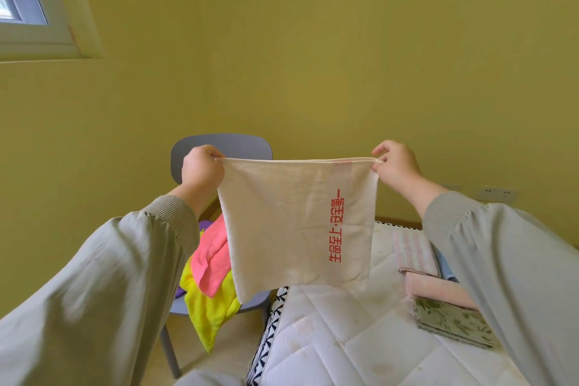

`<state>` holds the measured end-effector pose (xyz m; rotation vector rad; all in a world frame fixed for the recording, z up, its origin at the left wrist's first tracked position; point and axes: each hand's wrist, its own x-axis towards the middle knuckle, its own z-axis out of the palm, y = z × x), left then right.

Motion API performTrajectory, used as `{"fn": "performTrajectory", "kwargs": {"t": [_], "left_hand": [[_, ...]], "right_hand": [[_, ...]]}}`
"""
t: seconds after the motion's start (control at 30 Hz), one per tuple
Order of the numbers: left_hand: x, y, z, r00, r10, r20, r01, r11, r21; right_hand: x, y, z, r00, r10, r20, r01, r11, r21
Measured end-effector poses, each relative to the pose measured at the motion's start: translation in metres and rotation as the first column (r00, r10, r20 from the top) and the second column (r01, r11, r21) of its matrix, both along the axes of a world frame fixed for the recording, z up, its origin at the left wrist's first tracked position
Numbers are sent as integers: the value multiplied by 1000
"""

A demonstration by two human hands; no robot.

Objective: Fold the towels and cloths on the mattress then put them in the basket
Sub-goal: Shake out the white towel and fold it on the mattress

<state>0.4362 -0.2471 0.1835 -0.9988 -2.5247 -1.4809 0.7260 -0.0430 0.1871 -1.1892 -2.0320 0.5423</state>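
Loose grey-green sleeves [94, 291] with ribbed cuffs are seen nearest. A thin cream towel [291, 222] with red printed characters is held up taut, hanging square in the air over the mattress [344, 338] edge. Its top corners are pinched, one in the curled fingers of the left hand [202, 168], one between thumb and fingertips of the right hand [396, 166]. The mattress is white and quilted. Folded cloths are piled on it at right: a striped pink towel [413, 249] and a floral cloth [451, 320]. A soft pink cloth [211, 255] and a yellow cloth [208, 307] are draped on the grey moulded chair [238, 147].
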Motion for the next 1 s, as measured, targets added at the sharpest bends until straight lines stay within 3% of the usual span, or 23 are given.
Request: {"fn": "performTrajectory", "kwargs": {"t": [0.17,0.3,0.5,0.67,0.87,1.0], "left_hand": [[2,-7,2,967,-35,251,20,998,61],[12,-10,4,952,-101,290,71,991,113],[29,-6,-2,963,-132,234,95,982,162],[31,14,-34,972,-85,221,53,988,147],[29,53,-99,997,-65,-51,56,986,-160],[14,79,-148,973,-159,-166,64,880,-470]], "right_hand": [[5,-9,5,963,-65,-262,3,973,-229],[15,-12,3,919,-78,-387,-77,926,-370],[31,-12,4,913,-141,-383,-13,928,-373],[27,8,-19,951,-142,-275,33,930,-366],[5,54,-90,989,-145,-42,126,945,-301],[-8,76,-146,984,-123,130,157,940,-304]]}}
